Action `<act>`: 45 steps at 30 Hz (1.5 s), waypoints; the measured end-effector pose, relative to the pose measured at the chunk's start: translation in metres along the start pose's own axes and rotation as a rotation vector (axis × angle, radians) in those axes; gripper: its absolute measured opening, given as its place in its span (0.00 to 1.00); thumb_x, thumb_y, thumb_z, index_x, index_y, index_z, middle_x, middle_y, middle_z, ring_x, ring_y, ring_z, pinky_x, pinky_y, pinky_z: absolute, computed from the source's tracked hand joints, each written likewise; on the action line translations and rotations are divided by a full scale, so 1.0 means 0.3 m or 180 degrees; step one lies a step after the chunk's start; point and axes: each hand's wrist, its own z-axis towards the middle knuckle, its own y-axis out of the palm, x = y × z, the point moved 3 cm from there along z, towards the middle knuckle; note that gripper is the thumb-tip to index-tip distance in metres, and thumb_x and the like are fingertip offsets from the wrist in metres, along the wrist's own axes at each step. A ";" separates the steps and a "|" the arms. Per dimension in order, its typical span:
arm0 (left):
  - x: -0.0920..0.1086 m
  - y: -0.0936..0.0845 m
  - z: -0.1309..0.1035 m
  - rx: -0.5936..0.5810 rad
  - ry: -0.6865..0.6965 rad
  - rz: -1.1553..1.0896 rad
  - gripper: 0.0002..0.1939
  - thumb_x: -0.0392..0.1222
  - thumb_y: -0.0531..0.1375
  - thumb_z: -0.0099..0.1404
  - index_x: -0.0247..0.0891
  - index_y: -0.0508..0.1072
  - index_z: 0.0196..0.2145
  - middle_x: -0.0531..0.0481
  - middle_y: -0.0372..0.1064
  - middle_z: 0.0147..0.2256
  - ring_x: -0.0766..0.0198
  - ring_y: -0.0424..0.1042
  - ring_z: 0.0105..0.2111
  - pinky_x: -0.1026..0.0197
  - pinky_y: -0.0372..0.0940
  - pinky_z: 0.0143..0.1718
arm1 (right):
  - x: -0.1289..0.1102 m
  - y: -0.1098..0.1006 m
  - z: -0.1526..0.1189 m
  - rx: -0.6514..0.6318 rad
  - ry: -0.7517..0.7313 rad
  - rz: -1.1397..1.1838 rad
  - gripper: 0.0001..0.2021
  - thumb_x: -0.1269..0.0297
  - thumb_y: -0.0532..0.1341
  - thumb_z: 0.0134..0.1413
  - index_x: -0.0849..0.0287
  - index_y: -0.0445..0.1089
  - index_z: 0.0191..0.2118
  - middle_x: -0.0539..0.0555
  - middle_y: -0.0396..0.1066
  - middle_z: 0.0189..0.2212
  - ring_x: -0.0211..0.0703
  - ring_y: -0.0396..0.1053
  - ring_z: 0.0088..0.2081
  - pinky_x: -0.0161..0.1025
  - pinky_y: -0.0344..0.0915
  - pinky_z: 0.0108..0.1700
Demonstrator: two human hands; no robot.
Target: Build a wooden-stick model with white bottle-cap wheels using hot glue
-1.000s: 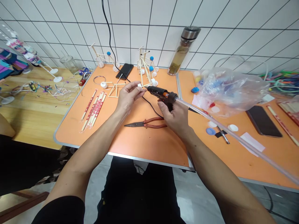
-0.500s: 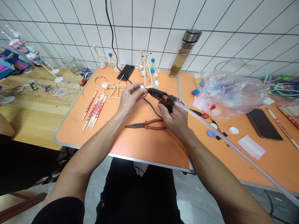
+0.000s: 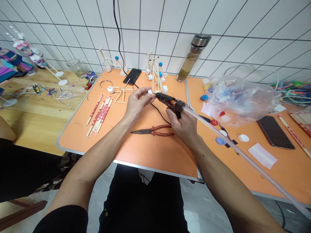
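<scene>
Between the thumb and fingers of my left hand (image 3: 136,105) is a small white cap (image 3: 150,92), pinched above the orange table. My right hand (image 3: 185,125) is wrapped round a black hot glue gun (image 3: 167,99), its nozzle pointing left, close to the cap. Out of the gun's back runs a long clear glue stick (image 3: 223,135), slanting down to the right. Just beyond the nozzle stands a stick frame (image 3: 157,79) with white caps and blue balls. Left of my left hand lies a small chopstick frame (image 3: 120,95) with a white cap at one end.
Red-handled pliers (image 3: 160,130) lie below my hands. Wrapped chopsticks (image 3: 101,113) are at the left. A phone (image 3: 132,76), another stick frame (image 3: 108,61) and a glass tea bottle (image 3: 191,60) are along the wall. A plastic bag (image 3: 238,98) and a dark phone (image 3: 276,132) lie right.
The view has shifted slightly, so things appear a little to the right. My hands keep the cap and glue gun close together, with hardly any movement.
</scene>
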 end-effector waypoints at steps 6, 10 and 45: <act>0.003 0.001 0.000 -0.0018 0.0007 -0.0019 0.17 0.41 0.81 0.58 0.41 0.84 0.44 0.53 0.80 0.40 0.64 0.85 0.41 0.55 0.82 0.54 | 0.006 0.002 -0.001 0.0087 -0.0195 0.0066 0.21 0.44 0.59 0.79 0.55 0.79 0.58 0.59 0.85 0.47 0.59 0.84 0.47 0.53 0.77 0.46; 0.005 0.004 -0.003 0.0003 -0.0009 0.0017 0.17 0.41 0.80 0.58 0.41 0.84 0.44 0.53 0.81 0.41 0.64 0.84 0.41 0.55 0.81 0.55 | 0.005 0.002 -0.002 0.0131 -0.0218 0.0041 0.21 0.44 0.60 0.79 0.55 0.79 0.58 0.59 0.85 0.47 0.60 0.84 0.46 0.53 0.76 0.45; 0.006 0.012 -0.009 0.0040 -0.0026 0.0032 0.16 0.41 0.80 0.59 0.41 0.84 0.44 0.52 0.82 0.41 0.65 0.84 0.42 0.55 0.82 0.56 | 0.001 0.003 -0.005 0.0003 -0.0195 -0.0089 0.22 0.44 0.58 0.79 0.55 0.76 0.60 0.60 0.84 0.50 0.61 0.83 0.49 0.53 0.76 0.45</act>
